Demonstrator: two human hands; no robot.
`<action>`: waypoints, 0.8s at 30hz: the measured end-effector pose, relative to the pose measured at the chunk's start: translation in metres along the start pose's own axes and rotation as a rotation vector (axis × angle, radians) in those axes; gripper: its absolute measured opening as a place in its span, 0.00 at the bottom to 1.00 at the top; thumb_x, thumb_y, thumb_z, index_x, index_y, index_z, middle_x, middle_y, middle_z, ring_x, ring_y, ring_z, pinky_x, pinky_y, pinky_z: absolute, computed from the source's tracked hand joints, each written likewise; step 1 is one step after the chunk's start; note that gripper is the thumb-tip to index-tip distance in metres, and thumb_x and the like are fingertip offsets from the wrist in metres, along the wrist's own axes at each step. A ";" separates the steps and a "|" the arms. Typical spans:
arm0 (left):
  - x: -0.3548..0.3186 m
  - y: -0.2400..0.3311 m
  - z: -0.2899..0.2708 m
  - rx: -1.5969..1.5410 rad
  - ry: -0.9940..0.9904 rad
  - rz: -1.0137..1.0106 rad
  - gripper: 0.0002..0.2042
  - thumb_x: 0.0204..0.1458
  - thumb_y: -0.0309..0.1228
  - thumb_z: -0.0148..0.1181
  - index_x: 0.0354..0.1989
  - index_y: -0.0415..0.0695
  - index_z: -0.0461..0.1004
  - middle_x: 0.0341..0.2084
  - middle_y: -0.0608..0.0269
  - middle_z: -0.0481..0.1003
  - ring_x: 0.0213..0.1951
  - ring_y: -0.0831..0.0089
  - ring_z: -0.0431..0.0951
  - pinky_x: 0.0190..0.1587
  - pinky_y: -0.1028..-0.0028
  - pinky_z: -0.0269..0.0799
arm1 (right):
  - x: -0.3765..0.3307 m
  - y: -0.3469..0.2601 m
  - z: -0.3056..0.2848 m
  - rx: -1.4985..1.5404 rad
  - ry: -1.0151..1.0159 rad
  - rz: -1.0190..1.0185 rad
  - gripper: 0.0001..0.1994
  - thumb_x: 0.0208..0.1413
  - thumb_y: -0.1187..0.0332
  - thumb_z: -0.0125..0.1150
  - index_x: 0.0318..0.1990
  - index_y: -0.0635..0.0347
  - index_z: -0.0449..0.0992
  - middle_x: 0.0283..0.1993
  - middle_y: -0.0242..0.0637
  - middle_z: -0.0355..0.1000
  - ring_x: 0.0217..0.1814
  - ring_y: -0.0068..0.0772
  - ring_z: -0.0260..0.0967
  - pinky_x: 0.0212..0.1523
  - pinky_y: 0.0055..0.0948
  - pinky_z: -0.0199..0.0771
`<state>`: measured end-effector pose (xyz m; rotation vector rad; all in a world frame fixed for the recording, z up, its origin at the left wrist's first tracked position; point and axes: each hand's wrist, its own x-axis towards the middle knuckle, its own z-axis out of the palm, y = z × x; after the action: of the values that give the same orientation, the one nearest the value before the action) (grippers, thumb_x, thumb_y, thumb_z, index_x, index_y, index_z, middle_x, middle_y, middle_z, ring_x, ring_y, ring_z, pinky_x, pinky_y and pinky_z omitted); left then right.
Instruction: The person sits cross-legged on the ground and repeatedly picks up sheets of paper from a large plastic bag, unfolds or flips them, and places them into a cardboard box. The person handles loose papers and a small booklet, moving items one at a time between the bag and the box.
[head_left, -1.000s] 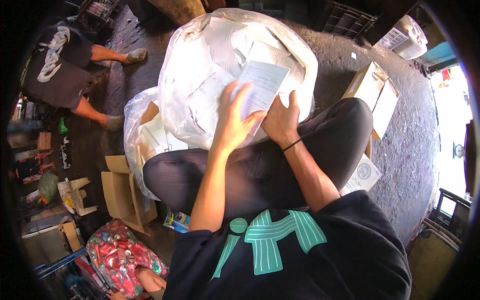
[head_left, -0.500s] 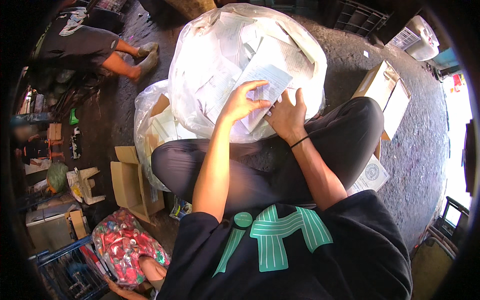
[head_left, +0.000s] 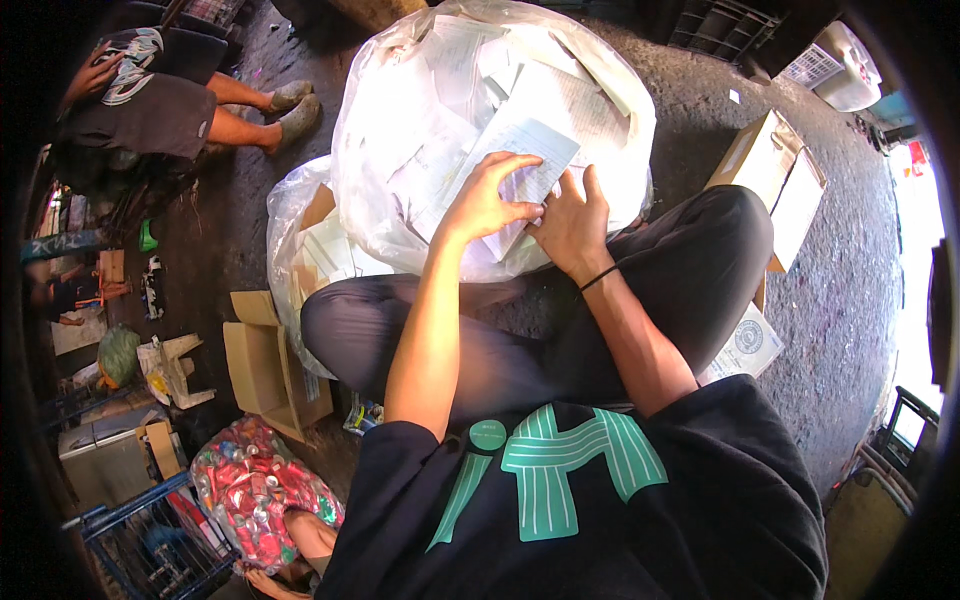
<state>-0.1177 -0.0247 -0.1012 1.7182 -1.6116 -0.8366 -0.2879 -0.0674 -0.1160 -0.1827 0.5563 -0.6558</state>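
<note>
The lined sheet (head_left: 534, 142) in front of me lies tilted over the mouth of a big clear plastic bag (head_left: 346, 195), against the loose papers (head_left: 405, 125) heaped inside it. My left hand (head_left: 478, 203) curves over its face, thumb and forefinger well apart with the paper showing between them, the thumb tip almost meeting my other hand. My right hand (head_left: 574, 228) is at the sheet's lower right edge, fingers pointing up, but I cannot tell whether they pinch it. A black band (head_left: 599, 278) circles that wrist. The bag stands just beyond my folded legs (head_left: 705, 235), with a smaller clear bag (head_left: 283, 225) of papers and card beside it on the left. Below that, an open cardboard box (head_left: 249, 352) sits near my left knee, and further down is a bag of mostly red cans (head_left: 255, 485). By my right knee I have a tall carton (head_left: 745, 155) and a printed sheet (head_left: 750, 342). Over on the upper left, another person (head_left: 165, 118) sits with legs stretched toward the bags
</note>
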 end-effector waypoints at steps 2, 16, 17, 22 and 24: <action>0.000 -0.005 -0.002 -0.078 0.009 -0.013 0.27 0.50 0.29 0.75 0.61 0.47 0.78 0.58 0.55 0.75 0.61 0.62 0.75 0.61 0.65 0.73 | 0.000 0.002 0.002 0.031 0.001 -0.018 0.39 0.71 0.32 0.26 0.81 0.44 0.48 0.82 0.41 0.49 0.82 0.51 0.47 0.77 0.64 0.40; -0.027 0.103 -0.102 0.089 0.556 0.181 0.08 0.70 0.30 0.54 0.46 0.38 0.75 0.34 0.69 0.75 0.39 0.80 0.73 0.45 0.77 0.69 | -0.006 0.004 0.017 -1.531 0.560 -1.091 0.42 0.56 0.63 0.71 0.73 0.68 0.55 0.71 0.65 0.56 0.72 0.61 0.58 0.70 0.53 0.60; -0.031 0.123 -0.117 0.048 0.565 0.229 0.07 0.70 0.28 0.54 0.47 0.38 0.76 0.35 0.70 0.76 0.39 0.82 0.73 0.45 0.79 0.69 | -0.012 -0.006 0.032 -1.530 0.490 -1.141 0.42 0.56 0.62 0.71 0.73 0.67 0.56 0.71 0.64 0.56 0.72 0.61 0.57 0.70 0.54 0.60; -0.030 0.148 -0.155 -0.171 0.402 0.284 0.05 0.68 0.21 0.54 0.47 0.35 0.75 0.36 0.72 0.75 0.40 0.85 0.72 0.45 0.83 0.66 | -0.010 -0.024 0.062 -1.069 0.194 -0.979 0.37 0.55 0.57 0.73 0.69 0.65 0.65 0.67 0.55 0.64 0.71 0.54 0.60 0.69 0.51 0.62; -0.026 0.137 -0.149 -0.178 0.403 0.281 0.06 0.69 0.21 0.53 0.47 0.35 0.75 0.36 0.73 0.74 0.41 0.86 0.71 0.46 0.84 0.65 | 0.000 -0.019 0.064 -1.058 0.183 -0.935 0.36 0.55 0.54 0.74 0.66 0.64 0.69 0.62 0.51 0.69 0.68 0.49 0.63 0.68 0.47 0.63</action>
<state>-0.0815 -0.0023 0.0988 1.3874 -1.4115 -0.4466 -0.2636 -0.0828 -0.0563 -1.4499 0.9651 -1.2306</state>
